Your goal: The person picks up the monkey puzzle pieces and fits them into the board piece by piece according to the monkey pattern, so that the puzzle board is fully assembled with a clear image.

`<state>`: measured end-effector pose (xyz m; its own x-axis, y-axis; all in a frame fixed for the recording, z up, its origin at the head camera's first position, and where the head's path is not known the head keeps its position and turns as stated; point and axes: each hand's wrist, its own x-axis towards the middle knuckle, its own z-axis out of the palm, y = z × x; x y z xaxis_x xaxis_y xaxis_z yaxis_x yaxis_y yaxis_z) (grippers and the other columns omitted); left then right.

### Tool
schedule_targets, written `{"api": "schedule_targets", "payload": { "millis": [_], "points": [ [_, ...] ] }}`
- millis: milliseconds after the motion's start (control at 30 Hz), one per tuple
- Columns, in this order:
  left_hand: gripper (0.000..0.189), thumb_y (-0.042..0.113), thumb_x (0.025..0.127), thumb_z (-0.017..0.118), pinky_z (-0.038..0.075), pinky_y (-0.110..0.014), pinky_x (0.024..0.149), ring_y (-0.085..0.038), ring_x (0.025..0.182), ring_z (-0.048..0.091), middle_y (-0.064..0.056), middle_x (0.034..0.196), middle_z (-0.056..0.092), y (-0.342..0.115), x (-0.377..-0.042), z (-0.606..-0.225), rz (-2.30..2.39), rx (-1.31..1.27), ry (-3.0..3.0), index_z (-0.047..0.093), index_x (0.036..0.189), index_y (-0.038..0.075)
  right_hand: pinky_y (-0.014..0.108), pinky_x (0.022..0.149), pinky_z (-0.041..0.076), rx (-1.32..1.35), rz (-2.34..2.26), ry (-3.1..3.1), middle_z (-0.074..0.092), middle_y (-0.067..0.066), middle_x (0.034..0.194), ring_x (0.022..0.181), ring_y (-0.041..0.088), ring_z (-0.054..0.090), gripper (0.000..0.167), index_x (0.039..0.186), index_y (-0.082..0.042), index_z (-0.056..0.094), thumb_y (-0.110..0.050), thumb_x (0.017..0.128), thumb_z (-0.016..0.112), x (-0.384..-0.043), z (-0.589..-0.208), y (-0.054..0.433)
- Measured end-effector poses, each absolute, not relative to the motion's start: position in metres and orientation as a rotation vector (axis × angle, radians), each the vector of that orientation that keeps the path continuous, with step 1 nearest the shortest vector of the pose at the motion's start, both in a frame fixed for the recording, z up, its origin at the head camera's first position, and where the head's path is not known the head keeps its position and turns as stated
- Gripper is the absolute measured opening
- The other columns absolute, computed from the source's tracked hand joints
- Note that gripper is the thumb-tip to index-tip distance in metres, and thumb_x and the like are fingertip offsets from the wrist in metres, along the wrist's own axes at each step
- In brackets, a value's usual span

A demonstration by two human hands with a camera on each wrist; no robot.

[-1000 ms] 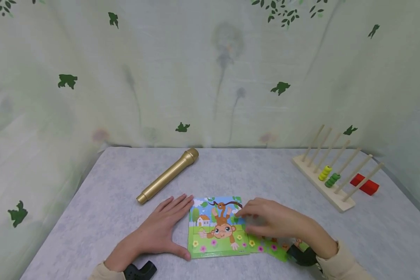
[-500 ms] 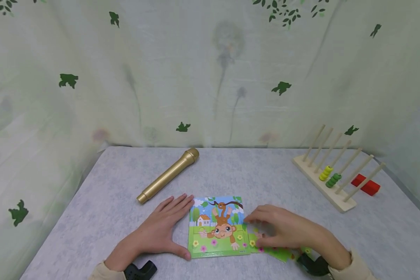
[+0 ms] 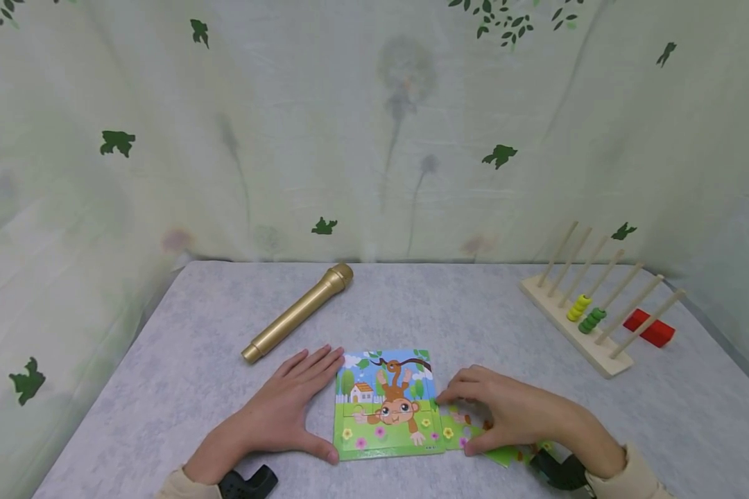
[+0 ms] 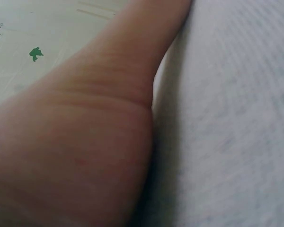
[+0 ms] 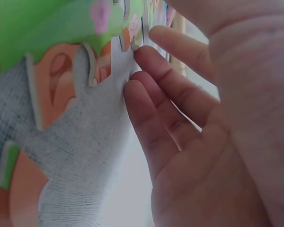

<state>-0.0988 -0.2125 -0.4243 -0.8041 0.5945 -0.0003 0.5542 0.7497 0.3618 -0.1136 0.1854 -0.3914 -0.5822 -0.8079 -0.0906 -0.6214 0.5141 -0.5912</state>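
A square jigsaw puzzle point(image 3: 387, 433) of a monkey hanging from a branch lies flat near the table's front. My left hand point(image 3: 283, 412) rests spread along its left side, thumb by the lower left corner. My right hand point(image 3: 514, 409) is over loose puzzle pieces point(image 3: 452, 433) to the right, fingers gently bent and thumb apart; the fingertips come close to the puzzle's right edge. In the right wrist view the fingers point(image 5: 156, 71) reach down beside pieces point(image 5: 57, 71), with nothing pinched between them. The hand hides some pieces in the head view.
A gold microphone point(image 3: 299, 312) lies behind my left hand. At the right stands a wooden peg rack point(image 3: 574, 333) with yellow beads point(image 3: 578, 308) and green beads point(image 3: 592, 321). Red blocks point(image 3: 649, 328) lie beyond it. A leaf-patterned curtain point(image 3: 274, 138) hangs behind the table.
My right hand has drawn back from the puzzle's right edge, rightward and slightly toward me, uncovering more loose pieces. The left hand has stayed put.
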Motion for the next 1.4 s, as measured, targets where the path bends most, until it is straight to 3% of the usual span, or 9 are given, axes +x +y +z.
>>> {"api": "schedule_targets", "payload": {
  "millis": [733,1033,1400],
  "points": [
    [0.137,0.094,0.063,0.065,0.008,-0.046,0.127,-0.023,0.160,0.015,0.002,0.173,0.020,-0.2122,-0.0986,-0.4245,0.530,0.931,2.840,0.025,0.165,0.013,0.029,0.093,0.054,-1.247,-0.682,2.471,0.059,-0.019,0.124,0.111,0.003,0.053,0.036,0.129,-0.037,0.064,-0.042,0.094,0.075,-0.1149,-0.3918,0.1845],
    [0.137,0.094,0.062,0.065,0.009,-0.046,0.127,-0.023,0.160,0.016,0.001,0.172,0.021,-0.2111,-0.0980,-0.4242,0.528,0.956,2.854,0.026,0.165,0.012,0.021,0.081,0.054,-1.233,-0.756,2.467,0.059,-0.018,0.115,0.096,0.000,0.056,0.033,0.122,-0.036,0.065,-0.032,0.092,0.078,-0.1152,-0.3917,0.1845],
    [0.136,0.094,0.063,0.065,0.008,-0.045,0.126,-0.024,0.160,0.017,0.000,0.172,0.022,-0.2117,-0.0972,-0.4235,0.526,0.960,2.858,0.027,0.164,0.011,0.019,0.078,0.055,-1.268,-0.799,2.470,0.059,-0.014,0.120,0.092,-0.001,0.058,0.034,0.122,-0.032,0.066,-0.023,0.091,0.078,-0.1148,-0.3906,0.1847]
  ]
}}
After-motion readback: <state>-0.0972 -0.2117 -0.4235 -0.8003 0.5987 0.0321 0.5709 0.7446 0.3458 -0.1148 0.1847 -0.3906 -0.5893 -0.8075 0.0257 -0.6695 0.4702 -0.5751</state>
